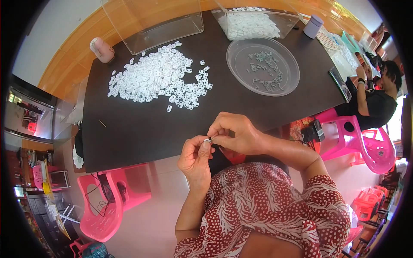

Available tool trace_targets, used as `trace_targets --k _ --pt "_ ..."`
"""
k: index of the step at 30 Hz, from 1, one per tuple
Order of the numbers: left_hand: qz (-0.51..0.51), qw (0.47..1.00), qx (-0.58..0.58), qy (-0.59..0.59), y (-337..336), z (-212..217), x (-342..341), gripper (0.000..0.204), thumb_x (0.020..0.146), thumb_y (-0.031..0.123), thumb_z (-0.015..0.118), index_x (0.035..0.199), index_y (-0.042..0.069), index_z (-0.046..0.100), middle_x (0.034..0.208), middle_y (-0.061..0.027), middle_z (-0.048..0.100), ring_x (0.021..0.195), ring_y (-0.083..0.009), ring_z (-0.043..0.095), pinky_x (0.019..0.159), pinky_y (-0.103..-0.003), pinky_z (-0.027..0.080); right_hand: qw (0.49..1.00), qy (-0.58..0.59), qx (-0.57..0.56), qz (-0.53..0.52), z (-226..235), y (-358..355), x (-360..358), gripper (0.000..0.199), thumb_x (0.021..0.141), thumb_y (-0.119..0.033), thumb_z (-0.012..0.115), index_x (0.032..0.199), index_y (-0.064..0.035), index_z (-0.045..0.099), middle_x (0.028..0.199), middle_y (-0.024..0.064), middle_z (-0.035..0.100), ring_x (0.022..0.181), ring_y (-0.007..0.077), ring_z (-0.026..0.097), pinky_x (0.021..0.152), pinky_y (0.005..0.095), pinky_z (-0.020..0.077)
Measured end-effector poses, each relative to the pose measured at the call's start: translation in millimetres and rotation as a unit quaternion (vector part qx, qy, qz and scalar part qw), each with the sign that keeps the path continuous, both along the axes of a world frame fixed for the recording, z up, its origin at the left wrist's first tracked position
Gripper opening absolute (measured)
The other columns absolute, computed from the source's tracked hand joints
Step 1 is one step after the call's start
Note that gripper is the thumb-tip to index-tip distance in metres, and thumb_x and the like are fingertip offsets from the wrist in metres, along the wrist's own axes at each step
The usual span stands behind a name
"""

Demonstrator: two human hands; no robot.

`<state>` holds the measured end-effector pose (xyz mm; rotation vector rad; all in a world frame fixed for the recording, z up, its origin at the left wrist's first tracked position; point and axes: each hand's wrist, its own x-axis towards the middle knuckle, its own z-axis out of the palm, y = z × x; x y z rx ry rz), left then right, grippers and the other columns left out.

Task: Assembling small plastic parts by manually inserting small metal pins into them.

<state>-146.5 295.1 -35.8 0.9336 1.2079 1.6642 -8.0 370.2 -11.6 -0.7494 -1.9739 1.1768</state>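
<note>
My left hand (195, 159) pinches a small white plastic piece (207, 140) between thumb and finger, just off the table's near edge. Against it, my right hand (237, 134) is closed in a pinch at the piece's right side; what its fingertips hold is too small to make out. Beyond my hands, a loose pile of similar white plastic pieces (146, 75), oval with holes, lies on the dark table (137, 133). To the right of the pile rests a round clear tray (296, 71) with many tiny grey-green parts (263, 64) scattered in it.
At the back stand a clear bin (161, 28) and another holding white pieces (251, 25). A pink bottle (102, 49) and a lilac lidded container (313, 26) flank them. Pink chairs (103, 206) are below the table; a person in black (383, 103) works at the right.
</note>
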Motion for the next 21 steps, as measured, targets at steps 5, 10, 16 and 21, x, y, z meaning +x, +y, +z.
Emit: trace_targets --k 5,10,16,21 --pt "0.024 0.998 0.012 0.055 -2 -5 2 0.011 0.088 0.008 0.062 0.091 -0.002 0.06 0.077 -0.0032 0.059 0.062 -0.0069 0.054 0.052 -0.018 0.043 1.0 0.01 -0.015 -0.009 -2 -3 -4 0.008 0.077 -0.001 0.065 0.085 -0.0017 0.061 0.08 0.0058 0.056 0.066 0.0108 0.055 0.057 0.0245 0.0453" --pt "0.049 0.991 0.021 0.121 -2 -11 3 0.012 0.088 0.009 0.062 0.091 -0.002 0.06 0.078 -0.0027 0.058 0.062 -0.0057 0.053 0.051 -0.018 0.043 0.997 0.011 -0.067 -0.029 -6 -7 -8 0.009 0.077 -0.002 0.067 0.084 -0.0013 0.062 0.079 0.0051 0.056 0.066 0.0095 0.055 0.057 0.0243 0.0453" --pt "0.031 0.998 -0.022 0.042 -1 -7 -1 0.011 0.088 0.008 0.062 0.091 -0.003 0.06 0.076 -0.0041 0.059 0.061 -0.0066 0.054 0.051 -0.019 0.044 0.988 0.04 -0.141 -0.041 -3 -9 -15 0.008 0.078 -0.003 0.066 0.084 -0.0011 0.062 0.08 0.0048 0.058 0.067 0.0097 0.055 0.058 0.0249 0.0449" --pt "0.059 0.997 -0.013 -0.054 1 -2 1 0.011 0.087 0.006 0.061 0.091 -0.005 0.06 0.076 -0.0062 0.061 0.061 -0.0092 0.056 0.051 -0.021 0.046 0.998 0.021 0.015 -0.066 -8 -7 -21 0.007 0.076 -0.003 0.065 0.082 -0.0018 0.061 0.075 0.0066 0.058 0.069 0.0186 0.056 0.06 0.0306 0.0449"
